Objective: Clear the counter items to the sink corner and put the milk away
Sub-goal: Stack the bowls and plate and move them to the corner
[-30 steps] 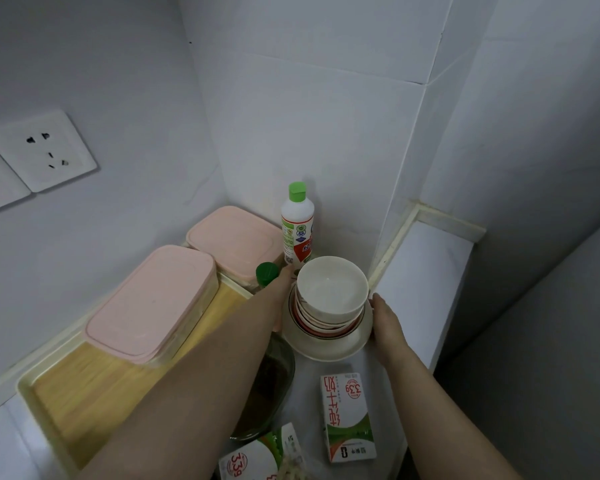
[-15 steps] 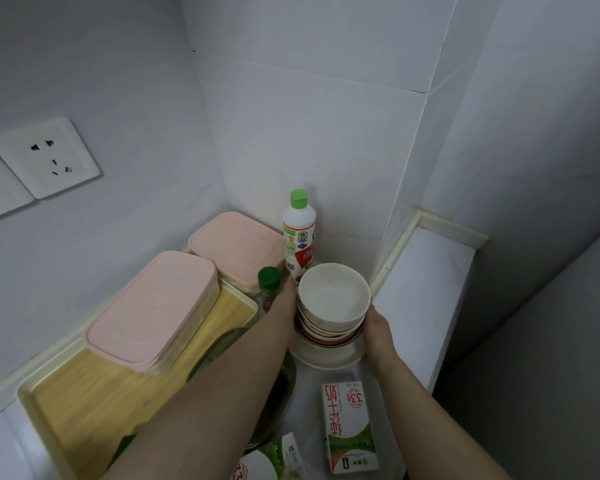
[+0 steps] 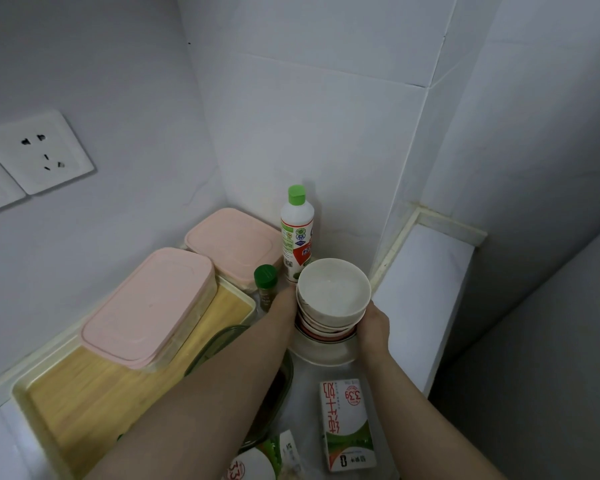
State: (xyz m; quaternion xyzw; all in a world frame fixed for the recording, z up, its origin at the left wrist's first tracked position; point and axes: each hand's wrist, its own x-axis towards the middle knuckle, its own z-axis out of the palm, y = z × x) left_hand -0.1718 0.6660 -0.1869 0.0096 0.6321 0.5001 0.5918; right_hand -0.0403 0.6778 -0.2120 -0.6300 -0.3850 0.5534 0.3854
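Since 1.0 s ago: the right hand [image 3: 373, 327] has shifted from the plate [image 3: 323, 356] rim up to the bowls [image 3: 333, 299]; the stack now sits a little higher over the plate.

Head view. The left hand [image 3: 286, 301] clasps the stack's left side, fingertips hidden behind it. The right hand curls round the right side. Whether the bowls touch the plate: cannot tell.

A milk carton [image 3: 347, 424] lies flat on the counter, near the plate, between the forearms. A second carton [image 3: 250, 467] is cut off at the bottom edge.

In the corner behind the bowls stands a bottle [image 3: 297, 233], a jar [image 3: 265, 282] just beside it. Two pink-lidded boxes [image 3: 149, 306] sit at left, the nearer on a tray [image 3: 84, 393]. A glass dish [image 3: 274, 386] lies under the left forearm.
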